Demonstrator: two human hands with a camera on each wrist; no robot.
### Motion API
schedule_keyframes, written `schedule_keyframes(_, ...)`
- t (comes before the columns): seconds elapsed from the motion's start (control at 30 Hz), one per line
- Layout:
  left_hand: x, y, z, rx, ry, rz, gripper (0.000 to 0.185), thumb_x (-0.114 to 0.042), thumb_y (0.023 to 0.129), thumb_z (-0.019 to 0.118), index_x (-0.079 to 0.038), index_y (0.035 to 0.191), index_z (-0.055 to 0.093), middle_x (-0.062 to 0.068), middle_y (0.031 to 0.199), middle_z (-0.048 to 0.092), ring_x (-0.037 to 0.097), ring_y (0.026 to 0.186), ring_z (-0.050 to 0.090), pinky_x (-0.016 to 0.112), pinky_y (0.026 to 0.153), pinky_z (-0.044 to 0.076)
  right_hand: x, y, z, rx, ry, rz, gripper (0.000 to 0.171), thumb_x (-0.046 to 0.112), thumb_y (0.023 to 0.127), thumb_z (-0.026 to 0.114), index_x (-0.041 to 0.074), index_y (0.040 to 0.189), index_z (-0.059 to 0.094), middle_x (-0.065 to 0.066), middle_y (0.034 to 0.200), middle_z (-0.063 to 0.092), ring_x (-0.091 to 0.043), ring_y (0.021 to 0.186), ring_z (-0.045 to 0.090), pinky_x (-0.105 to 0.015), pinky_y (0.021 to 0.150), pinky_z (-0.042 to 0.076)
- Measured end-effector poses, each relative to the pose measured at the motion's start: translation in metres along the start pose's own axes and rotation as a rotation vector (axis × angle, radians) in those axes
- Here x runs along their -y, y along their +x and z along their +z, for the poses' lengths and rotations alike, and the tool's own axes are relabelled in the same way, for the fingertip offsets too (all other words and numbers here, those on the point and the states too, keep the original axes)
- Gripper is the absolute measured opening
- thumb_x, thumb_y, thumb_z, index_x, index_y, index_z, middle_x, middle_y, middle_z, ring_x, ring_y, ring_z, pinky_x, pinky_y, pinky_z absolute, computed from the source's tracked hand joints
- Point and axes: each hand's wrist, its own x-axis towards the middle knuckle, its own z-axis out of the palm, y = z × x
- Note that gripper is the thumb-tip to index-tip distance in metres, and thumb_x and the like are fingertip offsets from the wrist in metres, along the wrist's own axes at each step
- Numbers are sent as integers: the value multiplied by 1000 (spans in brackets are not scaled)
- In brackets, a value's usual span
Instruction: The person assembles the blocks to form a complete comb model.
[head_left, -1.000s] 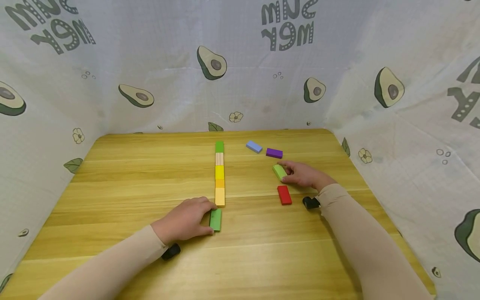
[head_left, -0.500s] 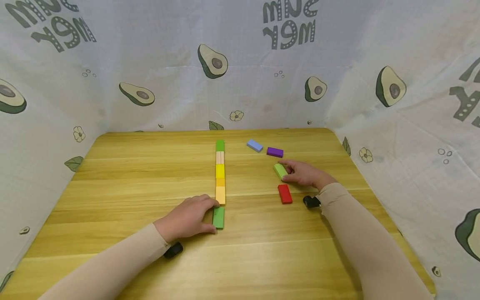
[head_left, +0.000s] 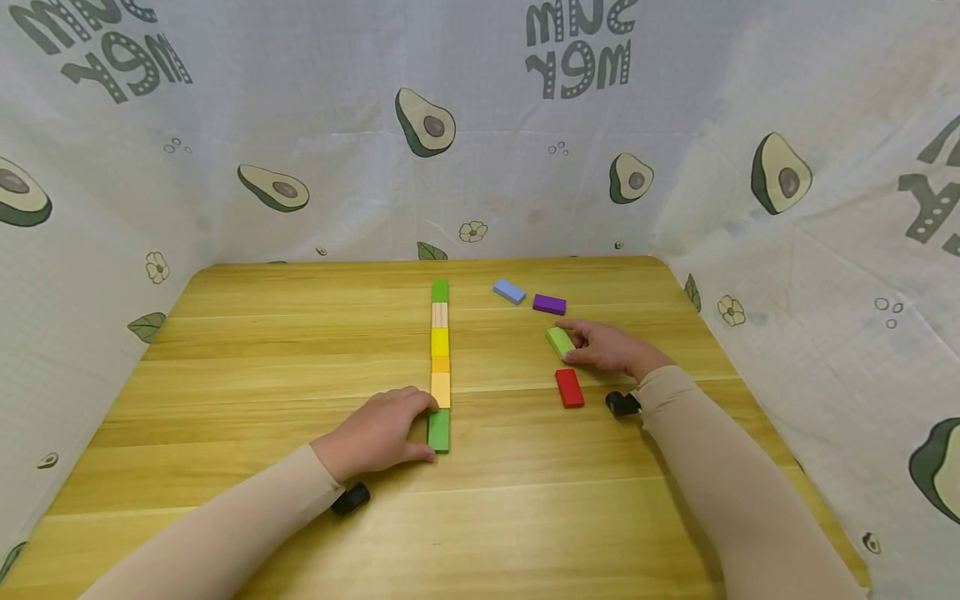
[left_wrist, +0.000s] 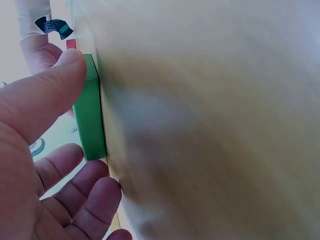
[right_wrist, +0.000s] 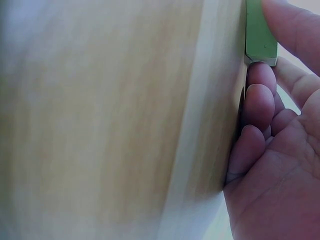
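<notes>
My left hand [head_left: 375, 433] grips a green wooden block [head_left: 439, 432] by its two ends, thumb at the near end and index finger at the far end. This block lies flat at the near end of a straight row, right up against a light orange block [head_left: 441, 390]. Beyond it in line come an orange piece [head_left: 440, 364], a yellow block [head_left: 440, 342], a plain wood block [head_left: 439, 315] and a darker green block [head_left: 440, 291]. Over on the right, my right hand [head_left: 611, 348] pinches a lime green block [head_left: 558, 342] between thumb and fingers.
A red block [head_left: 570, 389] lies just nearer than the lime one. Farther back are a purple block [head_left: 550, 304] and a light blue block [head_left: 509, 291]. Printed cloth [head_left: 330, 125] walls in the back and sides of the wooden table [head_left: 247, 350].
The left hand has slid the green block rightward and away from me, closing the gap to the row's near end. The right hand stays in place with the lime block.
</notes>
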Motion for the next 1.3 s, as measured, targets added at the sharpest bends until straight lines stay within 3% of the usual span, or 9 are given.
schedule_keyframes(1.3, 2, 1, 2, 4, -49, -16, 60, -53, 72, 72, -21, 119, 54, -9, 114, 57, 8, 105, 51, 38, 96, 39, -2, -1, 1, -1, -3, -14, 68, 29, 88, 64, 17, 145, 30, -6, 90, 45, -20, 76, 42, -30, 64, 37)
